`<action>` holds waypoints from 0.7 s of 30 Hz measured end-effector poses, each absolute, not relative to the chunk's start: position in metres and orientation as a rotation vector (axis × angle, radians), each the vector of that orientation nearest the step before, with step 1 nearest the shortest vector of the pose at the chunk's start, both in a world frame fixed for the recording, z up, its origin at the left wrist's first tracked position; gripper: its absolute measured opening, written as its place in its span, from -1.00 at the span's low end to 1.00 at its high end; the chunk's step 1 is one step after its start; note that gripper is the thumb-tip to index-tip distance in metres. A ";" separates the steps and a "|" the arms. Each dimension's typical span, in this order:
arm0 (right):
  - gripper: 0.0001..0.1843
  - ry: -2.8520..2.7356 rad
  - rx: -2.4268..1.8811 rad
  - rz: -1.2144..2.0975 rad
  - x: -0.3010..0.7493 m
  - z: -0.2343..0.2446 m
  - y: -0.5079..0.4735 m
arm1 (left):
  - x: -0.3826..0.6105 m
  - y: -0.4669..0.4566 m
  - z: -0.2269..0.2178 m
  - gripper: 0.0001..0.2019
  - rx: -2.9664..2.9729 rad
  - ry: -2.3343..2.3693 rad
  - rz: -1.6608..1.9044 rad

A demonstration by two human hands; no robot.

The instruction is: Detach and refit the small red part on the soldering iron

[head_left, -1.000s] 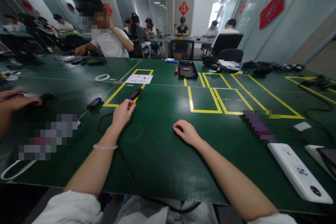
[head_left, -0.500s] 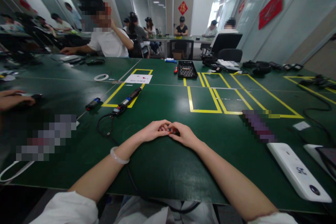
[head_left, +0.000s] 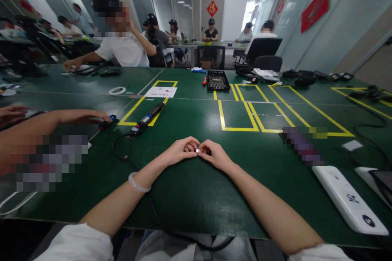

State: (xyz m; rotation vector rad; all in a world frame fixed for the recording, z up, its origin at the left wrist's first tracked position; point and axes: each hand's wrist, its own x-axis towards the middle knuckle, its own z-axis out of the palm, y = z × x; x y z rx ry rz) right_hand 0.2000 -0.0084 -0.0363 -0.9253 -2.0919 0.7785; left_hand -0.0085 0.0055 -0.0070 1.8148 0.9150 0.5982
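My left hand (head_left: 183, 151) and my right hand (head_left: 213, 153) meet at the fingertips above the green table, near its front middle. Pinched between them is a tiny object (head_left: 198, 151) with a shiny white face and a bit of orange-red beside it; its kind is too small to tell. The fingers of both hands are curled and hide most of it. Left of my hands lies a dark, pen-shaped electric screwdriver (head_left: 150, 116) with a black cable (head_left: 125, 156), its tip pointing away from me.
At left, a co-worker's hand (head_left: 92, 116) touches a short black-and-blue cylinder (head_left: 108, 122). Farther back lie a white sheet (head_left: 161, 92), a white ring (head_left: 117, 90) and a black tray (head_left: 218, 89) of small parts. A white power bank (head_left: 349, 200) lies at right, near yellow tape outlines (head_left: 240, 129).
The tiny object has turned between my fingers, so a white face now shows. A co-worker's arm has reached in from the left to the black-and-blue cylinder.
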 end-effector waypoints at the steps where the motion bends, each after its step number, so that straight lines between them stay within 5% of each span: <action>1: -0.91 -2.076 -0.925 0.796 0.200 -0.037 -0.007 | -0.009 0.006 -0.007 -0.64 1.830 0.925 0.603; 12: -0.87 -1.986 -0.933 0.890 0.197 -0.041 0.000 | -0.012 0.011 -0.011 -0.76 1.937 0.983 0.631; 21: -0.71 -1.607 -0.904 1.385 0.195 -0.049 0.005 | -0.008 0.002 -0.002 -0.77 2.086 0.969 0.630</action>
